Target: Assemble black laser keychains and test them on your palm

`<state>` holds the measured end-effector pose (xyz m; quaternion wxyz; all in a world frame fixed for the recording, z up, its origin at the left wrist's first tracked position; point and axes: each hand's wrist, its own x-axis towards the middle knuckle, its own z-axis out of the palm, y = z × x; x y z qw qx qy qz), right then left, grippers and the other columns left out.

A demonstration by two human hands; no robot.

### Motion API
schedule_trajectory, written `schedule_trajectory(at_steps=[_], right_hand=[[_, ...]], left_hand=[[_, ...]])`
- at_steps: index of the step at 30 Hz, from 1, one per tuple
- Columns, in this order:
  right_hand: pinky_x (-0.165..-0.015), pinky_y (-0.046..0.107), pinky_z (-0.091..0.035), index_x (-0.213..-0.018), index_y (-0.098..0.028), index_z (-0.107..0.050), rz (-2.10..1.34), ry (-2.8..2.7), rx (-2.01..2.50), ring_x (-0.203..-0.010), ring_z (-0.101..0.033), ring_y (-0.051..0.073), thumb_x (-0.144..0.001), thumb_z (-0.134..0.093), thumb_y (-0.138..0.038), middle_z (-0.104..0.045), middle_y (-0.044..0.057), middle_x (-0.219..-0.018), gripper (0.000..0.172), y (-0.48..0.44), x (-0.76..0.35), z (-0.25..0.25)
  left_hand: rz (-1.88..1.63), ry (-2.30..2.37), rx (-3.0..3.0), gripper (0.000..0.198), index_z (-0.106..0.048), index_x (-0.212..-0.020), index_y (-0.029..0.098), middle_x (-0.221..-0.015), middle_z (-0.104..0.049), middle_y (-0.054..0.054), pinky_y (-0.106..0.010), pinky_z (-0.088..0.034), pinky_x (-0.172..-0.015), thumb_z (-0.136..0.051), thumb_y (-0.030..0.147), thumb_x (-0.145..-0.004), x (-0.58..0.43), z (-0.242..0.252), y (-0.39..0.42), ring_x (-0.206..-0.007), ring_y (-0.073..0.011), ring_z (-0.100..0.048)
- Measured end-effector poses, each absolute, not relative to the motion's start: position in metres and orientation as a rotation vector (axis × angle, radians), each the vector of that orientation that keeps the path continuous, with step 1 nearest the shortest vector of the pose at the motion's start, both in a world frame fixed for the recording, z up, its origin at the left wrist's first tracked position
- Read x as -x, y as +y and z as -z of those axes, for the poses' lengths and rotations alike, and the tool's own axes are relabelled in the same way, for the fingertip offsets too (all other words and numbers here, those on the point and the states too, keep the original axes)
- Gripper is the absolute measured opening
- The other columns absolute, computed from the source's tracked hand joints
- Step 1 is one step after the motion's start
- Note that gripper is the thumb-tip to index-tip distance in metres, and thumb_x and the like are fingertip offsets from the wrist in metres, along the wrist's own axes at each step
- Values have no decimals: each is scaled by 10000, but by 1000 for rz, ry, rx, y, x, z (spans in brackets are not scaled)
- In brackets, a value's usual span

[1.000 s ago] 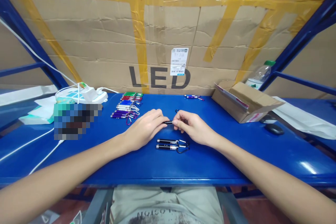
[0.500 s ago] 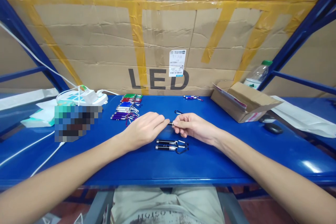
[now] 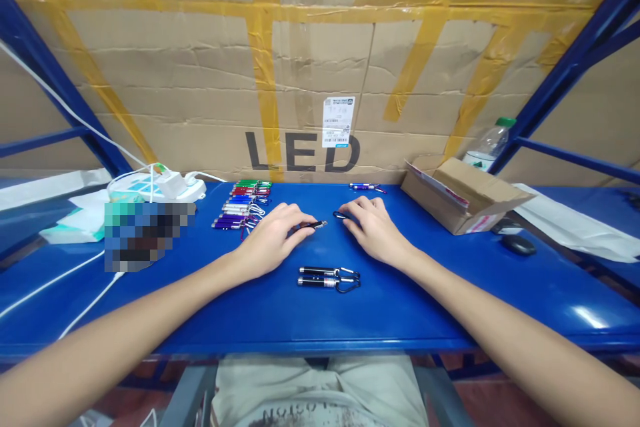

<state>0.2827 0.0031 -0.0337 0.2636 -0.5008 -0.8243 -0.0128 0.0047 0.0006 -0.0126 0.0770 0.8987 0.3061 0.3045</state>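
My left hand [image 3: 274, 237] is closed on a small black flashlight [image 3: 314, 225], whose tip pokes out to the right of the fingers. My right hand [image 3: 374, 230] lies on the blue table [image 3: 450, 280] with its fingers stretched toward a small dark clip [image 3: 340, 215] just beyond the fingertips; it holds nothing. Two black keychain flashlights [image 3: 327, 277] with clips lie side by side in front of both hands.
A row of several coloured keychain flashlights [image 3: 243, 207] lies at the back left, and one purple flashlight [image 3: 367, 186] at the back. An open cardboard box [image 3: 463, 195] and a plastic bottle [image 3: 487, 142] stand right. A power strip [image 3: 160, 183] with white cables sits left.
My right hand has let go of the black flashlight and moved up and back toward the dark clip. My left hand keeps the flashlight and has shifted slightly back.
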Motion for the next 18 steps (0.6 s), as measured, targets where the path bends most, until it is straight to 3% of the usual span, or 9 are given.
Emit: schedule_trajectory(at_steps=[5, 10, 18], right_hand=[[-835, 425, -434, -1121, -221, -676, 57, -2283, 1502, -1029, -513, 322, -1061, -572, -241, -701, 130, -1189, 122, 9, -289, 41], [-863, 390, -430, -1018, -198, -643, 0, -2342, 1460, -1005, -541, 279, -1060, -547, -169, -685, 116, -1121, 108, 8, -289, 38], [-851, 383, -430, -996, -200, -606, -126, -2291, 1475, -971, -562, 281, -1098, -472, -188, -707, 116, -1064, 168, 1, -282, 34]], left_hand=[[-904, 912, -2727, 287, -734, -1262, 200, -1124, -737, -80, -406, -523, -963, -556, 374, -1119, -4, 14, 1, -1032, -254, -622], [-893, 883, -2775, 261, -722, -1269, 202, -1154, -744, -77, -392, -528, -969, -579, 351, -1110, -3, 18, 2, -1047, -251, -663], [-902, 837, -2713, 235, -729, -1231, 206, -1044, -747, -35, -307, -545, -851, -655, 367, -1076, -3, 15, 0, -924, -195, -719]])
